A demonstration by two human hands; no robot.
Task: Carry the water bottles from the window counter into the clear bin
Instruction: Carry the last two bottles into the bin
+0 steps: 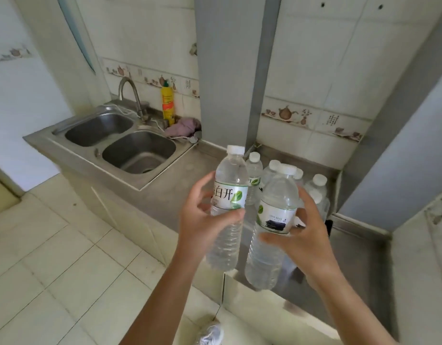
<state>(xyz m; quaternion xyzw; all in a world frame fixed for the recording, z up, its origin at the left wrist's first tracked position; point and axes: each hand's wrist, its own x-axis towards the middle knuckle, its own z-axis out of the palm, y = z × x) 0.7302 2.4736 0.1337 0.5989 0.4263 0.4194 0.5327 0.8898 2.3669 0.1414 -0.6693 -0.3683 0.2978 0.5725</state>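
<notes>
We've got our left hand [202,220] wrapped round one clear plastic water bottle with a white cap and green-leaf label [228,202], and our right hand [307,235] gripping a second like it [274,220], both lifted above the front edge of the steel counter [180,185]. More capped bottles [312,190] stand clustered at the counter's back corner; the clear bin isn't in sight. Full of water, these look weighty, thin-walled and slick, so we'd hold at the label band, where the body is firmest.
</notes>
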